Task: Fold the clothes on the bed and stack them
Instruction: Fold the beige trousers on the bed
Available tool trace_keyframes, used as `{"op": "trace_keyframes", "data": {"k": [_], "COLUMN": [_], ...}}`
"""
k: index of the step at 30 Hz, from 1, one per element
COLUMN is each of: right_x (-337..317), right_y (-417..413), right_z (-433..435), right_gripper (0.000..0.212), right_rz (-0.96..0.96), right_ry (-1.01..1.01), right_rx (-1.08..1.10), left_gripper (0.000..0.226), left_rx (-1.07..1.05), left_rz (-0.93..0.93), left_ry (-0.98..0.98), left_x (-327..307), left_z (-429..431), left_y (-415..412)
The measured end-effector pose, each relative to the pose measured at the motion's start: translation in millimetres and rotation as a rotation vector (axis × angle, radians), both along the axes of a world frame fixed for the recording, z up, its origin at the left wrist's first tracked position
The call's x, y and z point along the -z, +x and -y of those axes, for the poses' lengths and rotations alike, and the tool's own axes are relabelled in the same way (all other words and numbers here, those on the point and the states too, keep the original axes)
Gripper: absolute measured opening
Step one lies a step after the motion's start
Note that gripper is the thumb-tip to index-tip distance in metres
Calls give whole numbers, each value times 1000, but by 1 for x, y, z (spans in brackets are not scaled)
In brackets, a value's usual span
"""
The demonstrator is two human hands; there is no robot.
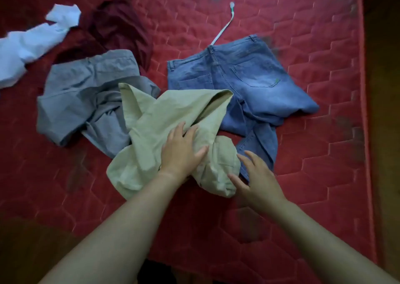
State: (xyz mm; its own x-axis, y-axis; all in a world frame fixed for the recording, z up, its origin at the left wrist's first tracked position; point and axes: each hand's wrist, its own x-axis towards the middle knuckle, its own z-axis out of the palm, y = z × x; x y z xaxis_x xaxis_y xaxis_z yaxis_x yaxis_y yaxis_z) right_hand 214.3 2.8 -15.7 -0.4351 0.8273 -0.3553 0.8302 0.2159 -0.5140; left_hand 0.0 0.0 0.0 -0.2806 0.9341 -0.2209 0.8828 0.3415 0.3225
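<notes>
The khaki trousers [173,114] lay crumpled near the middle of the bed [313,153], just toward 6 o'clock from centre and nearest the person. They overlapped the grey shorts [86,93] at 9 o'clock and touched the blue jeans [238,78] at 2 o'clock.

The left hand [181,151] rested flat on the khaki cloth with fingers straight and slightly spread, pressing and gripping nothing. The right hand [257,175] was wide open beside the bunched end at 5 o'clock. Its thumb seemed to touch the fabric, and it held nothing.

The cloth looked like thin woven cotton: light, limp and easily creased, with nothing fragile about it. It would probably drape and slide over the quilted bed rather than keep a shape. The soundest places to take hold would likely be the stiffer seamed parts, meaning the waistband or the hems. The waistband appeared to be buried in the bundle under the hands, though that could not be told for certain.

The two legs seemed to fan away from the person. One ended in an open hem toward 1 o'clock and the other toward 11 o'clock. The long axis therefore ran roughly from 6 to 12 o'clock, kinked in the middle.

A maroon garment [116,26] and a white garment [28,45] lay unfolded toward 10 o'clock. A pale strap [223,28] lay near 1 o'clock.
</notes>
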Motion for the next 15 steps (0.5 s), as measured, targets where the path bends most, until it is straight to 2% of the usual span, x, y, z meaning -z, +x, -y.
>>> {"op": "trace_keyframes", "data": {"k": [2, 5, 7, 9, 12, 15], "right_x": [14, 38, 50, 58, 60, 41], "right_y": [-7, -16, -22, -30, -42, -44], "right_z": [1, 14, 27, 37, 37, 4], "right_gripper": [69, 72, 67, 50, 9, 4], "right_rz": [-88, -206, -275, -290, -262, -233], "right_ry": [-86, -152, -158, -173, -85, 25], "right_rx": [50, 100, 136, 164, 291, 506], "left_gripper": [70, 71, 69, 59, 38, 30], "left_rx": [10, 160, 280, 341, 365, 333], "left_rz": [51, 157, 116, 77, 112, 206], "left_ry": [-16, -56, -80, -106, -62, 85], "left_x": [15, 46, 60, 66, 61, 35], "left_z": [-14, -32, -36, -39, -47, -58], "left_y": [-6, -17, -20, -26, -35, -49]}}
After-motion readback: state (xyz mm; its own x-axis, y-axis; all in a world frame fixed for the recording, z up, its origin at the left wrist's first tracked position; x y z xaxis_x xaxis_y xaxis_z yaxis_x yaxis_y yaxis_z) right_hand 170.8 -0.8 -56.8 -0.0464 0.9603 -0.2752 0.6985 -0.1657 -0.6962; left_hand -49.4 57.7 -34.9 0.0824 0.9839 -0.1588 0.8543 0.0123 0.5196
